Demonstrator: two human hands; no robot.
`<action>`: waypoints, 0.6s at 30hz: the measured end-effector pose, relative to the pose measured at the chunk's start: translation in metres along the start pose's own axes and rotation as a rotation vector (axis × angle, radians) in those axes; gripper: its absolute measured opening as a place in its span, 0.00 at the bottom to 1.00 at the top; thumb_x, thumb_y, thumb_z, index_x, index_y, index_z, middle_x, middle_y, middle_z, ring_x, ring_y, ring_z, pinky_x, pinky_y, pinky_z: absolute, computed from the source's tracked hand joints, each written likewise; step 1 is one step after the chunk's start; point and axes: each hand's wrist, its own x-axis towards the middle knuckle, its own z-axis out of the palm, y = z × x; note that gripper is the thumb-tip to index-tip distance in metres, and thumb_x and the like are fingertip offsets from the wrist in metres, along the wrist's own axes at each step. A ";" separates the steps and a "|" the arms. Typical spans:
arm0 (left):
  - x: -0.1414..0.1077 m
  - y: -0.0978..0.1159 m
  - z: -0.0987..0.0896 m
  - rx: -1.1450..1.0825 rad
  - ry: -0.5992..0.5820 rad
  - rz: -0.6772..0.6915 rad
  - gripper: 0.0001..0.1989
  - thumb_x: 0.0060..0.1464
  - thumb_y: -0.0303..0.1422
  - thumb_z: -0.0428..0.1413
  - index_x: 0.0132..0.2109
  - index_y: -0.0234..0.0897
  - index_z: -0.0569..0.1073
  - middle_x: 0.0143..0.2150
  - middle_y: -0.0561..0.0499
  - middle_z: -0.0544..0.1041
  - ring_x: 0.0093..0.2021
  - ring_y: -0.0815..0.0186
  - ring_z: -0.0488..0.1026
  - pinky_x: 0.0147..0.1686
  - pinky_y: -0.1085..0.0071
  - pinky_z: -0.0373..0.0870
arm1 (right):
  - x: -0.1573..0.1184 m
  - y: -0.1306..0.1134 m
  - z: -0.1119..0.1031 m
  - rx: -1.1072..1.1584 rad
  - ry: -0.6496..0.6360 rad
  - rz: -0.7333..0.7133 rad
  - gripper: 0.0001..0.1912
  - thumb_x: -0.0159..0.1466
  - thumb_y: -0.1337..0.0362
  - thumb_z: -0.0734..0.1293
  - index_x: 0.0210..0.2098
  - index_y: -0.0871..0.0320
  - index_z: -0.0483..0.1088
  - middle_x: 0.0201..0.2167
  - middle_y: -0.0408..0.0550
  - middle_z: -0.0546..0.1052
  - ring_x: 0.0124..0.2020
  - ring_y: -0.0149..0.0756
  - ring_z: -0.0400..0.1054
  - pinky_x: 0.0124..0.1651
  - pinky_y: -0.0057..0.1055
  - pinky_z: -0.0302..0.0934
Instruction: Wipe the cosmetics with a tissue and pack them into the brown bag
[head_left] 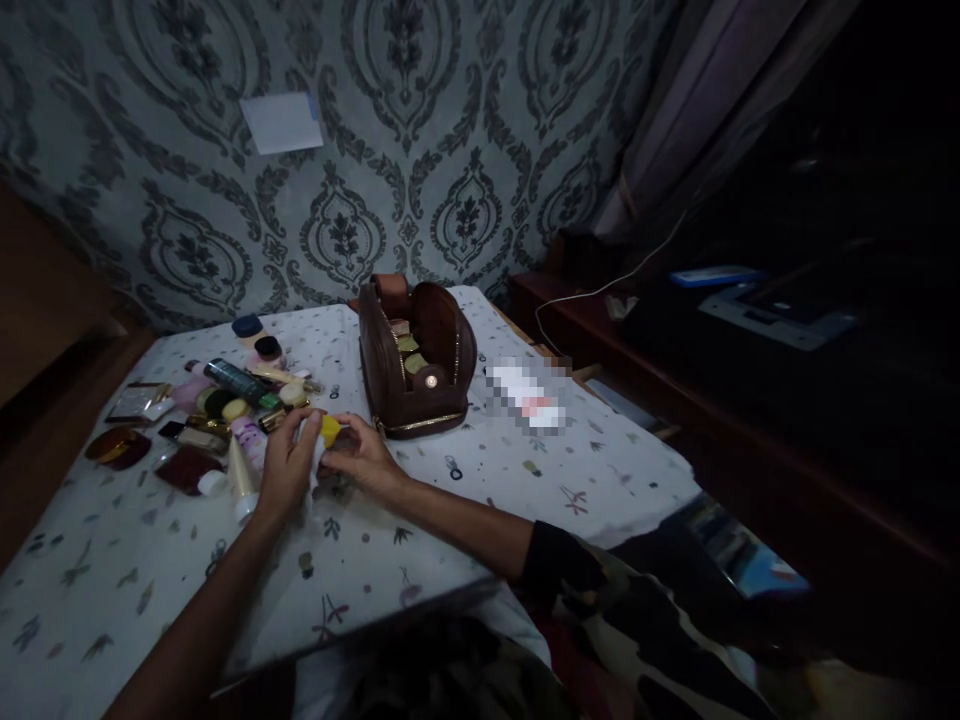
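Observation:
My left hand [287, 462] and my right hand [369, 463] meet over the front of the table. Between them is a small item with a bright yellow top [330, 430], possibly a capped container; its lower part is hidden by my fingers. A thin white wipe or tissue [309, 492] is bunched in my left hand's fingers and hangs below them. My right hand's fingers and thumb close around the yellow-topped item. Just beyond my hands stands a brown leather cosmetic bag [416, 400], unzipped, with several small items [411, 355] inside.
Left of my hands lie several cosmetics: a dark green tube [238, 383], a cream tube [241, 475], a dark red bottle [187, 470] and a round amber jar [118, 447]. A blurred-out white item [527, 394] lies right of the bag on the patterned tablecloth [525, 500].

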 end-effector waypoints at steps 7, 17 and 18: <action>0.003 -0.009 0.001 0.014 0.044 0.010 0.21 0.58 0.50 0.49 0.31 0.37 0.71 0.25 0.54 0.71 0.29 0.65 0.67 0.30 0.71 0.63 | -0.004 0.001 -0.005 -0.019 -0.073 0.039 0.33 0.43 0.62 0.79 0.47 0.55 0.68 0.39 0.40 0.73 0.28 0.26 0.71 0.35 0.27 0.68; -0.001 -0.009 -0.005 0.034 0.044 -0.045 0.25 0.60 0.52 0.46 0.33 0.35 0.73 0.28 0.51 0.73 0.31 0.63 0.70 0.32 0.69 0.65 | -0.005 0.000 0.002 -0.182 -0.035 0.005 0.36 0.37 0.59 0.82 0.40 0.54 0.64 0.34 0.37 0.73 0.30 0.27 0.68 0.35 0.25 0.65; -0.001 -0.008 -0.004 0.028 0.034 -0.058 0.26 0.60 0.53 0.45 0.34 0.35 0.73 0.29 0.51 0.73 0.32 0.62 0.71 0.32 0.68 0.66 | -0.005 0.000 0.002 -0.187 -0.024 0.016 0.35 0.37 0.57 0.82 0.40 0.54 0.64 0.33 0.36 0.72 0.28 0.26 0.67 0.33 0.25 0.65</action>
